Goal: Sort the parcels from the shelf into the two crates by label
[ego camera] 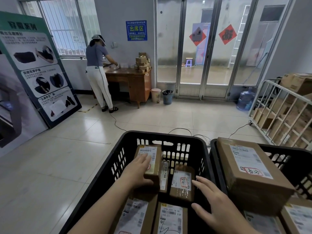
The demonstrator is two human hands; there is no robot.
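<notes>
Inside the black slotted plastic crate (162,135), left hand (136,171) fingers (145,157) and thumb pinch a brown cardboard box (157,164); right hand (214,205) fingers spread.

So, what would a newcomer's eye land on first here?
The left hand grips a small brown cardboard parcel in the left black slatted plastic crate, with the right hand spread open beside it. A large brown cardboard parcel with a white label rises out of the right black plastic crate.

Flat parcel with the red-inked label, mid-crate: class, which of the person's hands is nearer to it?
Right. The right hand hovers just right of the flat parcel; the left hand holds the upright parcel further left.
</notes>
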